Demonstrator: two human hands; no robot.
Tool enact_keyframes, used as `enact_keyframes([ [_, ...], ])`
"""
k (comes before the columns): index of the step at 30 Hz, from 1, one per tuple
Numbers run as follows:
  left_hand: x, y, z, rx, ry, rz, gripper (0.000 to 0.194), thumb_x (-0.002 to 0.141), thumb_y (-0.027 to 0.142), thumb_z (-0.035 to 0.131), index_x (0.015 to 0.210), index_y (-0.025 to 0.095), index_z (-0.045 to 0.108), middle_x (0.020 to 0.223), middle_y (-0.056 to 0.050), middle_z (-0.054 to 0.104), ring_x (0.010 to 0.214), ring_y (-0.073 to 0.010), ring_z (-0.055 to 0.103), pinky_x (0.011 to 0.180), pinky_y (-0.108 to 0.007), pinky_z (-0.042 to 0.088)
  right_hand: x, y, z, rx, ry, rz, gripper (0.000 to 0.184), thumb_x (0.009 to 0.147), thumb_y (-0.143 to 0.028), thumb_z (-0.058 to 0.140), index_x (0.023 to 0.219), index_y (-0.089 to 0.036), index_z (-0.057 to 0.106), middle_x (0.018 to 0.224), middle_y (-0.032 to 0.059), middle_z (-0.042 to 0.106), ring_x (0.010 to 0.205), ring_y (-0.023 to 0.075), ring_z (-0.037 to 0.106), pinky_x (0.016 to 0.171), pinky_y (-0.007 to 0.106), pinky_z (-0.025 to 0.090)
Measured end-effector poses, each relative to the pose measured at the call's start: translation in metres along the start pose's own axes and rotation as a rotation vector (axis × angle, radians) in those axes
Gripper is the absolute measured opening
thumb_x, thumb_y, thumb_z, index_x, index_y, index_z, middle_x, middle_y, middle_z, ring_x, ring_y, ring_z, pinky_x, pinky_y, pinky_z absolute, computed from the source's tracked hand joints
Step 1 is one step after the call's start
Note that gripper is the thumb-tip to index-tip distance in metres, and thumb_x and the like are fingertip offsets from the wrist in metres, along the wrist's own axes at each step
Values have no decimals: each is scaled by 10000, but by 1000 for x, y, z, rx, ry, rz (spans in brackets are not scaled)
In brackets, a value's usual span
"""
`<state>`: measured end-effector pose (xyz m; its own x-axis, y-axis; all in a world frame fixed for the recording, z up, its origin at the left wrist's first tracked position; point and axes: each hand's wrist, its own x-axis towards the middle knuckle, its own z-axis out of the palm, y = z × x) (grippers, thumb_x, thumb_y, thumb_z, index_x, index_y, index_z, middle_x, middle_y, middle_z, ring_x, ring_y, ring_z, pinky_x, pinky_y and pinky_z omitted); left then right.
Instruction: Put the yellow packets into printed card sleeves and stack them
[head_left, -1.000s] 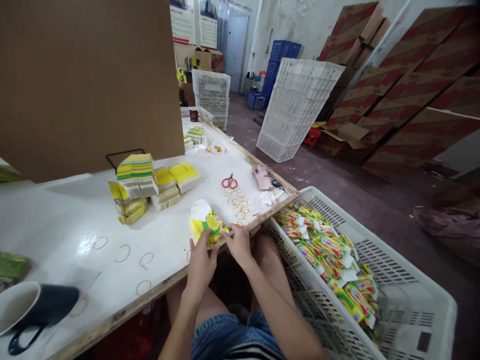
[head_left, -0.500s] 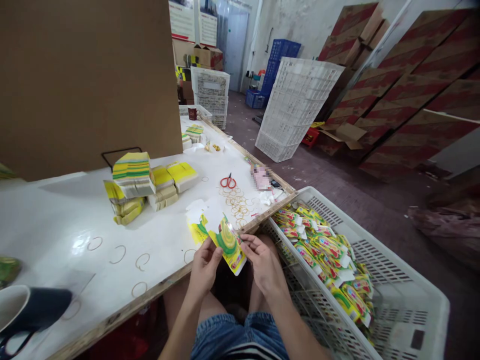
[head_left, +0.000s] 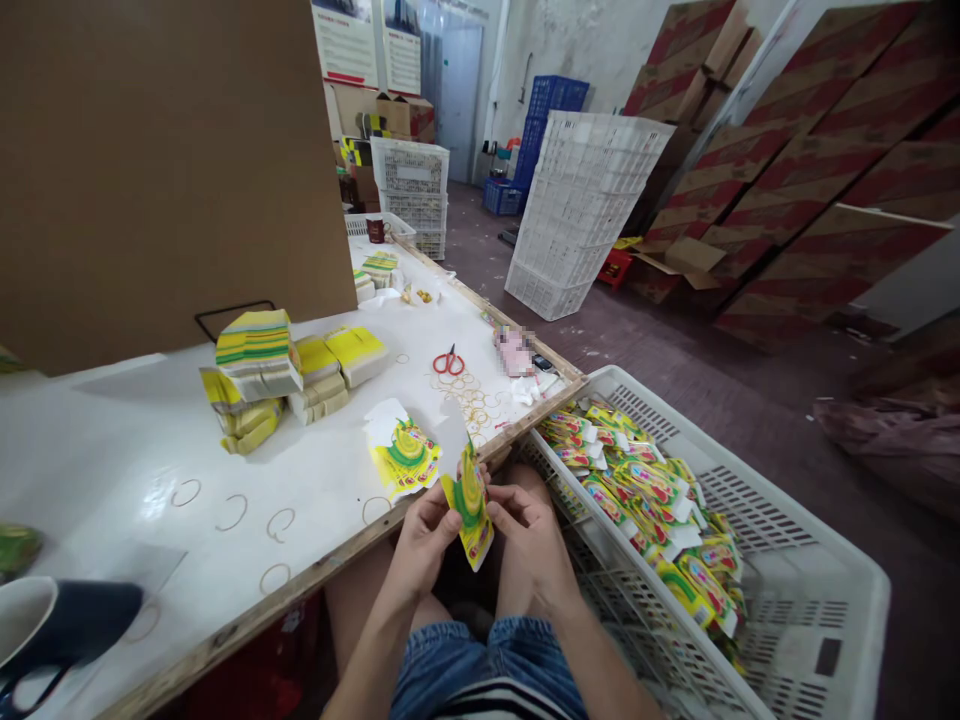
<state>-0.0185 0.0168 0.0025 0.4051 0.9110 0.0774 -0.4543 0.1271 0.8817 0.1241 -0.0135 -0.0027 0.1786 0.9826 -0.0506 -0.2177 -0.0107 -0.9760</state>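
Both hands (head_left: 469, 535) grip a yellow-green printed card (head_left: 471, 505) by the edge of the white table (head_left: 187, 410); tall stacked white crates (head_left: 589, 210) stand on the dark floor (head_left: 480, 230)

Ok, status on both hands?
Left hand and right hand both on yellow-green packet, above lap. Packet pile on table, nearby.

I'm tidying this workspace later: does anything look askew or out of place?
Thin rings, apparently rubber bands, lie strewn loose near the red scissors. The striped packet bundle sits askew on the yellow packets beneath it.
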Motion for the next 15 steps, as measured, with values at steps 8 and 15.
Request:
enact_keyframes([
  [8,4,-4,11,-8,75,-1,537,707,446,763,1154,161,678,1155,-148,708,1094,-314,635,946,-394,485,-2,0,-9,-189,-3,-36,435,723,-520,743,945,-148,714,876,94,734,758,226,650,754,359,529],
  [15,8,-7,8,26,229,-17,441,697,398,776,1060,154,721,1042,-107,751,1001,-266,670,907,-347,500,-6,-4,-5,-259,-10,-73,326,802,-477,662,727,-160,649,682,34,662,677,194,626,642,281,509],
])
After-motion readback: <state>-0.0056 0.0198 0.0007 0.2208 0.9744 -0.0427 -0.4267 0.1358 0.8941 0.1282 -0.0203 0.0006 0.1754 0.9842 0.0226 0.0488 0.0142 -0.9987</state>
